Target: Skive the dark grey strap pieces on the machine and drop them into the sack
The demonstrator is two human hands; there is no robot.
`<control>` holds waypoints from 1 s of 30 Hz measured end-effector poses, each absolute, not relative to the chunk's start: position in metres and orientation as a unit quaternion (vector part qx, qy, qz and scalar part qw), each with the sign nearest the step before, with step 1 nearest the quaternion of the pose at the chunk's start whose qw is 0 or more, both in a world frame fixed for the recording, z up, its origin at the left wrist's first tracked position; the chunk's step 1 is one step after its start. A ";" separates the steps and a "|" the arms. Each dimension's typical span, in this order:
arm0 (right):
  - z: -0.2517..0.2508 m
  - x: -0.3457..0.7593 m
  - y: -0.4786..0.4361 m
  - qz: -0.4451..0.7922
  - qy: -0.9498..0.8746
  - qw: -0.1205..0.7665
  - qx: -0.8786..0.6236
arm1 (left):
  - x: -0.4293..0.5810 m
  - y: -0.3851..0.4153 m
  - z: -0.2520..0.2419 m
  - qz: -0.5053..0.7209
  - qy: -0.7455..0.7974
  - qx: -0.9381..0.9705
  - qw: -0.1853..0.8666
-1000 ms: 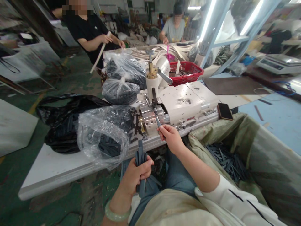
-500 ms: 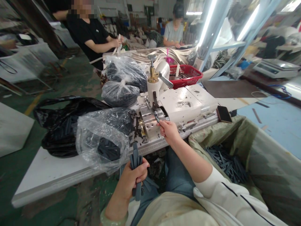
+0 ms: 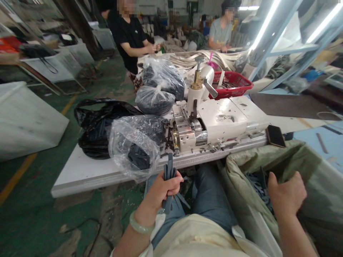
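My left hand [image 3: 168,187] is closed around a bundle of dark grey strips [image 3: 169,170], held over my lap just in front of the table edge. Their ends stick out above and below the fist. Over the lined bin at my right, my right hand [image 3: 286,194] is open, thumb and fingers apart, with no strip visible between them. Many similar strips [image 3: 258,185] lie in that bin, partly hidden by the hand. A white machine [image 3: 219,116] with a metal feed head [image 3: 187,134] stands on the table ahead.
Left of the machine are an open clear plastic bag [image 3: 118,142] of strips, a black bag [image 3: 91,142] and tied bags [image 3: 155,100]. A red basket [image 3: 235,91] sits behind; a phone [image 3: 276,136] lies at right. Two people [image 3: 131,43] work beyond.
My right hand has left the machine's feed head and swung right to the bin, and the strip it held is gone from its fingers. My left hand keeps its bundle. The view has turned left.
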State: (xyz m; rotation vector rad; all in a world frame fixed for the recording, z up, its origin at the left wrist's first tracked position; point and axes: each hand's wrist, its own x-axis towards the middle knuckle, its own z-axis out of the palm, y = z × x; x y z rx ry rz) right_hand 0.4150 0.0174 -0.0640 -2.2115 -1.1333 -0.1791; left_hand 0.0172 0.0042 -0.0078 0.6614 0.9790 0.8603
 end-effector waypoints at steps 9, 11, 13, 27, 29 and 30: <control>-0.015 0.223 0.041 0.672 -0.485 0.408 -0.384 | 0.052 -0.002 -0.006 0.286 0.343 0.301 0.843; -0.011 0.196 0.048 0.693 -0.459 0.421 -0.363 | 0.044 -0.009 -0.005 0.286 0.350 0.282 0.846; -0.008 0.187 0.054 0.677 -0.392 0.496 -0.377 | 0.031 -0.014 -0.005 0.297 0.359 0.266 0.844; -0.021 0.218 0.037 0.591 -0.453 0.556 -0.369 | 0.039 -0.002 -0.012 0.362 0.385 0.182 0.829; -0.025 0.230 0.032 0.601 -0.509 0.517 -0.336 | 0.039 -0.002 -0.013 0.374 0.401 0.189 0.814; -0.026 0.236 0.030 0.617 -0.534 0.488 -0.310 | 0.037 -0.003 -0.013 0.379 0.409 0.198 0.806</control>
